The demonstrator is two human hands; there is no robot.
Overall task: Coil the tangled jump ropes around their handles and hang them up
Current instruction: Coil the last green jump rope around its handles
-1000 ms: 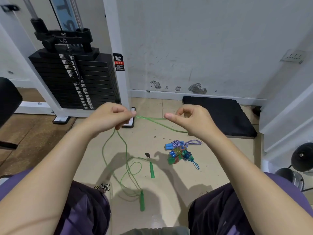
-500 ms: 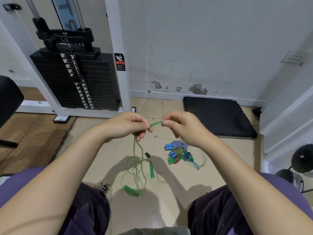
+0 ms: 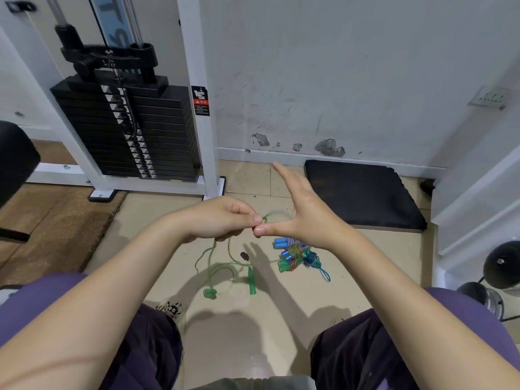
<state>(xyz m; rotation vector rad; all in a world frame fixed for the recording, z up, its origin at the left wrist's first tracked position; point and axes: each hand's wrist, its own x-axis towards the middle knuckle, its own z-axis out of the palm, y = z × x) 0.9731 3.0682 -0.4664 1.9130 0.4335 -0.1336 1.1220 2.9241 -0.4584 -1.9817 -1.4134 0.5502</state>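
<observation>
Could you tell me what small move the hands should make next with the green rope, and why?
Probably draw the right hand away to lengthen the loop: the left hand pinches the green rope, a small loop runs round the open right hand's thumb, and both handles hang uncoiled.

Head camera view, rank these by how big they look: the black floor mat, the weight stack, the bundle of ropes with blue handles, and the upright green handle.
1. weight stack
2. black floor mat
3. bundle of ropes with blue handles
4. upright green handle
The stack and mat lie farther away, so this ranks apparent size only.
</observation>
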